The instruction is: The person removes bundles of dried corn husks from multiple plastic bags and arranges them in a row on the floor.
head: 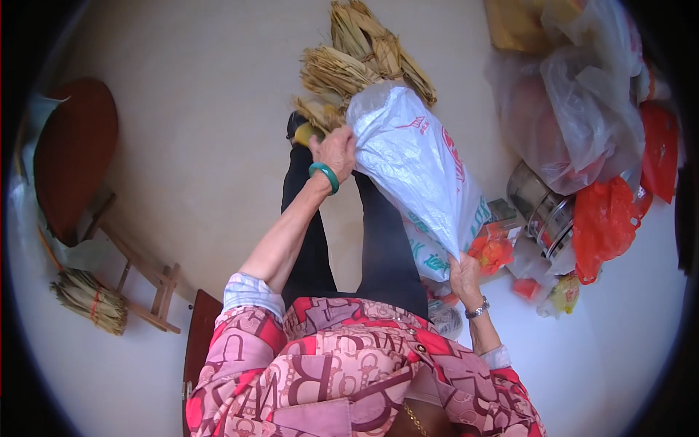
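Observation:
A white woven plastic sack (407,158) with red and green printing slants across my right leg, its mouth facing away from me. My left hand (337,150), with a green bangle at the wrist, grips the near side of that mouth. My right hand (464,276) pinches the sack's lower corner and pulls it taut. Bundles of dried leaves (336,71) lie on the floor at the mouth, and the sack's edge overlaps some of them. Beside my left fingers is a small yellowish piece (307,133), partly hidden.
At left stand a round brown stool or small table (76,158) and a wooden frame (158,306), with a tied leaf bundle (90,300) near them. Clear plastic bags (584,114), a metal pot (538,207) and a red plastic bag (603,229) crowd the right side.

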Available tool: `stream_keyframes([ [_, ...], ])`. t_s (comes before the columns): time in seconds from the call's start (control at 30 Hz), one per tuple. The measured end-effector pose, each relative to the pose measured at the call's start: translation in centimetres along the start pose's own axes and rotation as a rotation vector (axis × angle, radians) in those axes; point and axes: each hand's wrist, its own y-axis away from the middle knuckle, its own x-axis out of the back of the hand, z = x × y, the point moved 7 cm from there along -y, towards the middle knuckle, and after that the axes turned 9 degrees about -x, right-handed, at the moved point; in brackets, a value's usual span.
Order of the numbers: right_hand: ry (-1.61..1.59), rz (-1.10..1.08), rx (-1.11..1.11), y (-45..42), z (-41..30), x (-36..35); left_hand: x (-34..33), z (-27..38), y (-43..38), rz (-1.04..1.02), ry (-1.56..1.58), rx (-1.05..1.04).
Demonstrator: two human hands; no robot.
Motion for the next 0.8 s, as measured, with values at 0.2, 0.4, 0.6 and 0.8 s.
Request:
stream_keyframes([
  [0.2,-0.075,-0.07,-0.322,-1.4,9.9,-1.2,-1.2,2.1,3.9,0.079,0.151,-0.186],
  [0.4,-0.109,-0.07,-0.331,-1.8,14.5,-3.3,-2.1,-1.7,6.7,0.195,0.346,0.112],
  [0.6,0.205,-0.119,-0.236,-2.0,16.6,-3.3,-5.6,-10.4,7.9,0.168,0.642,0.984],
  [0.8,0.23,-0.06,-0.135,-2.5,13.5,-3.8,-6.0,-11.2,5.4,0.505,0.523,0.629],
])
